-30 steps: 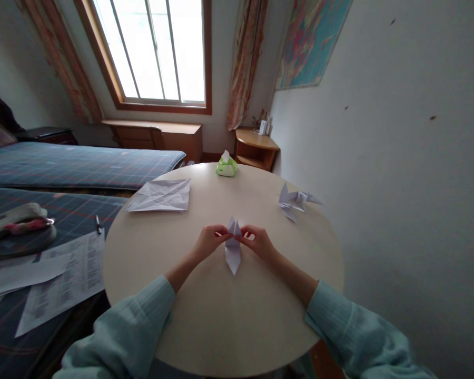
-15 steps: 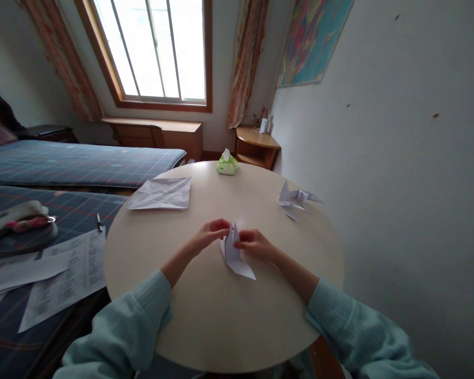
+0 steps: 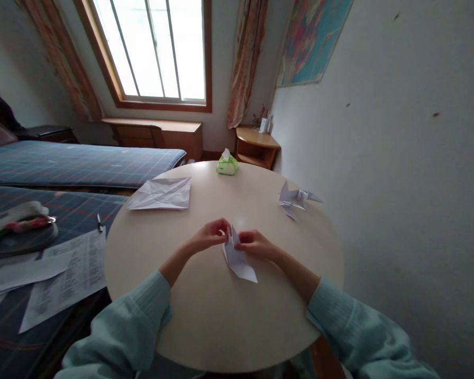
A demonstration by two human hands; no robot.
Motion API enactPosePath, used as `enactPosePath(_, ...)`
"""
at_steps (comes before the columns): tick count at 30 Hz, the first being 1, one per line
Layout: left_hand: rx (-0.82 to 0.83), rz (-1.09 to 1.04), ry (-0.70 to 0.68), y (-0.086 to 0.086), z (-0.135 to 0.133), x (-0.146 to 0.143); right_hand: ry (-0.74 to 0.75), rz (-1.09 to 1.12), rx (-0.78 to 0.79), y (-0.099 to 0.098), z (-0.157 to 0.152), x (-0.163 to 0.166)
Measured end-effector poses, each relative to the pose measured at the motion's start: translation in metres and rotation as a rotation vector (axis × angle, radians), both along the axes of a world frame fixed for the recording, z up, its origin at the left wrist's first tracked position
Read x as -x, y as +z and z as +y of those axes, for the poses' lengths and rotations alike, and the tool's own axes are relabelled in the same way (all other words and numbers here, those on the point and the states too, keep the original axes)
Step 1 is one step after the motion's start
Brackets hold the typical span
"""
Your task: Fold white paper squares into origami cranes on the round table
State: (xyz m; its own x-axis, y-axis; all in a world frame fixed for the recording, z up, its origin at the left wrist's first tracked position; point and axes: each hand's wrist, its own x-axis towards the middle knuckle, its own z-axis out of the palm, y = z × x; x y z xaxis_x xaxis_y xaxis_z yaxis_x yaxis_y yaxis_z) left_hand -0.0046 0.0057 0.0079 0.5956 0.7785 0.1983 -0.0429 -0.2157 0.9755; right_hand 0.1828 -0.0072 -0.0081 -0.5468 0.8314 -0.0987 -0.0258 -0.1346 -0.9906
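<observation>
Over the middle of the round table, a piece of folded white paper is held between my two hands. Two pointed flaps stand up at its top, and a broad flat flap stretches toward me and to the right. My left hand pinches the left point with bent fingers. On the other side my right hand grips the right flap between thumb and fingers. Fingertips partly hide the folds at the top.
A creased white sheet lies at the table's back left. Folded paper figures sit at the right. A green tissue pack stands at the far edge. Printed papers and a pen rest on the bed to the left.
The folded paper has tilted slightly, its front flap shifting a little toward me. My left fingers have shifted slightly at the left point; my right hand has barely moved.
</observation>
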Motion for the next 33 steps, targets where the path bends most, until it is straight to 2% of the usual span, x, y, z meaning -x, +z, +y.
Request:
enactPosePath(3, 0.0, 0.043, -0.011, 0.004, -0.001, 0.003, 0.054, 0.0, 0.041, 0.002, -0.001, -0.001)
enactPosePath(7, 0.054, 0.0, 0.02, 0.003, -0.001, -0.001, 0.113, 0.041, 0.087, 0.005, -0.004, -0.001)
enactPosePath(15, 0.054, 0.018, 0.052, -0.007, -0.001, -0.008, 0.052, -0.046, 0.002, 0.0, 0.0, -0.001)
enactPosePath(23, -0.101, 0.139, 0.101, -0.006, 0.002, -0.003, 0.048, -0.115, -0.014, 0.001, 0.001, -0.004)
enactPosePath(29, -0.344, 0.248, 0.261, 0.003, -0.003, -0.004, -0.054, -0.12, -0.035, -0.007, 0.004, -0.003)
enactPosePath(33, -0.51, 0.254, 0.353, 0.001, -0.007, -0.008, -0.09, -0.138, -0.069, -0.008, 0.005, -0.003)
